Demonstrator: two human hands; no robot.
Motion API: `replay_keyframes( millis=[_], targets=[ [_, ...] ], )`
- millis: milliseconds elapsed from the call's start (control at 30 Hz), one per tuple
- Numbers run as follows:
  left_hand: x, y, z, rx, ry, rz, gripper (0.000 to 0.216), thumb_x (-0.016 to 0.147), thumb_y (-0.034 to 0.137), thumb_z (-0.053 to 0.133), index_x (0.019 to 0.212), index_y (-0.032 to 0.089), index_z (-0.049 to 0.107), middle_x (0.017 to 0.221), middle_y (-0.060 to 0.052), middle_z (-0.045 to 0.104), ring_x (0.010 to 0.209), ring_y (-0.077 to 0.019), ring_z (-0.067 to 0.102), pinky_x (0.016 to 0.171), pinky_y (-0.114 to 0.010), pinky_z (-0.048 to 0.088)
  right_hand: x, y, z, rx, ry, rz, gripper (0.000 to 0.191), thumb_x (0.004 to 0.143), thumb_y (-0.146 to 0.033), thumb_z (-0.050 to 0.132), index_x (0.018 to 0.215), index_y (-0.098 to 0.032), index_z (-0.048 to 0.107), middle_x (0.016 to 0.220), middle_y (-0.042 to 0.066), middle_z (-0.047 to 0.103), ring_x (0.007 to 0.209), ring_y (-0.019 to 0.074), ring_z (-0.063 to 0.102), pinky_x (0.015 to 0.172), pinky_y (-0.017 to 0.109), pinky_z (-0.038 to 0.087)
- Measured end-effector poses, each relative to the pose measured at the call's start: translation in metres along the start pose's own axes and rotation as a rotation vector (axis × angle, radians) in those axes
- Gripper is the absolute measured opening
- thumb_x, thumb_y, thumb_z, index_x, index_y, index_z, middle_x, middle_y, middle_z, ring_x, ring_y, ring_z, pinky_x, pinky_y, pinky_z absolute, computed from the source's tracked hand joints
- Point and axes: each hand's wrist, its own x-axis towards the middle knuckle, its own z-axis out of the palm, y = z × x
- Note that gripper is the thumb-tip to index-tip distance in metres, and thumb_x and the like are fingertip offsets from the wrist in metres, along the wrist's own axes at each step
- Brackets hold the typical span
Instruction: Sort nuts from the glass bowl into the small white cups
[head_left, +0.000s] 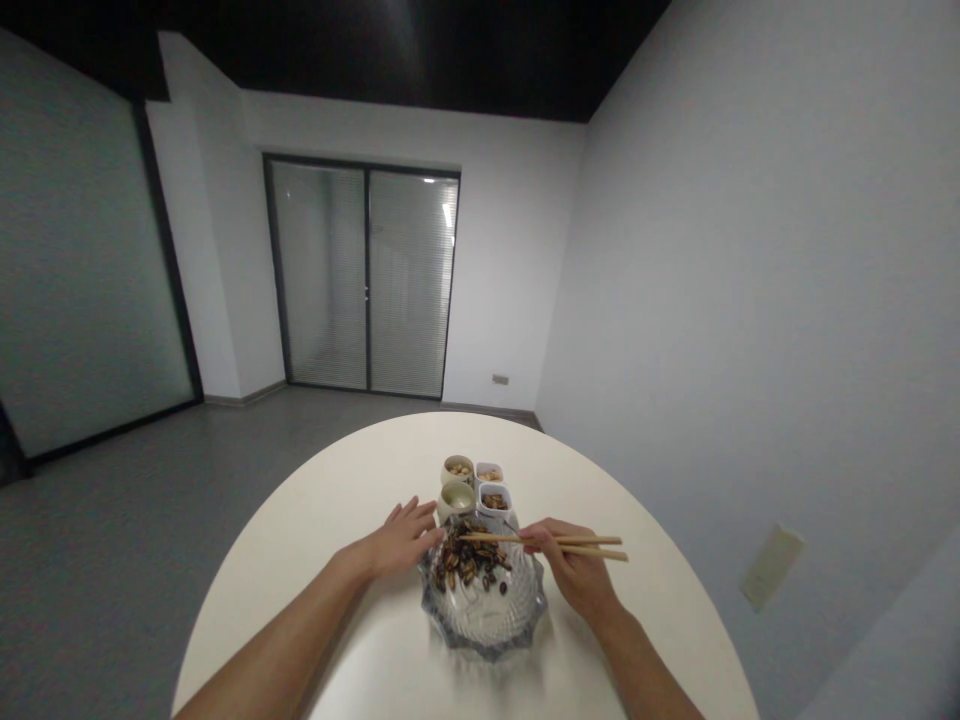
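Note:
A clear, scallop-rimmed glass bowl (491, 640) stands near me, with dark brown seeds or nuts (465, 562) heaped toward its far left side. My right hand (574, 565) grips a pair of wooden chopsticks (592, 541), whose tips reach over the heap; whether they pinch a piece is too small to tell. At the bowl's left rim, my left hand (405, 540) rests with fingers stretched out, holding nothing. Just beyond the bowl sit two round cups, one greenish inside (457, 497) and one with pale nuts (458, 468), beside a white square dish of brown pieces (494, 499).
Another small white dish (490, 473) with pale pieces stands at the back of the group. Everything is on a round cream table (360, 470). A white wall (750, 300) runs close along the right; glass doors (364, 280) are across the grey floor.

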Motion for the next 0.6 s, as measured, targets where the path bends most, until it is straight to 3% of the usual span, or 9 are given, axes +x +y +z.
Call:
replay_keyframes(
  millis=[300,600],
  targets=[
    [0.0011,-0.0049,0.0038,-0.002,0.006,0.002,0.057,0.103,0.063,0.020,0.150,0.035,0.038,0.161,-0.003,0.023,0.147,-0.0360,0.009,0.115,-0.059,0.005,0.0001,0.0019,-0.0072,-0.073,0.166,-0.060,0.053,0.099,-0.051,0.044,0.069,-0.019,0.073,0.055,0.003,0.065,0.053,0.0172,0.063,0.051,0.026,0.050],
    [0.0003,-0.0006,0.0006,-0.001,0.001,-0.010,0.059,0.103,0.064,0.020,0.150,0.033,0.039,0.161,-0.005,0.022,0.147,-0.0365,0.009,0.115,-0.059,0.006,-0.0004,0.0009,-0.0063,-0.027,-0.035,-0.122,0.045,0.099,-0.046,0.047,0.076,-0.019,0.075,0.062,0.004,0.067,0.057,0.0164,0.062,0.054,0.025,0.046]
  ],
)
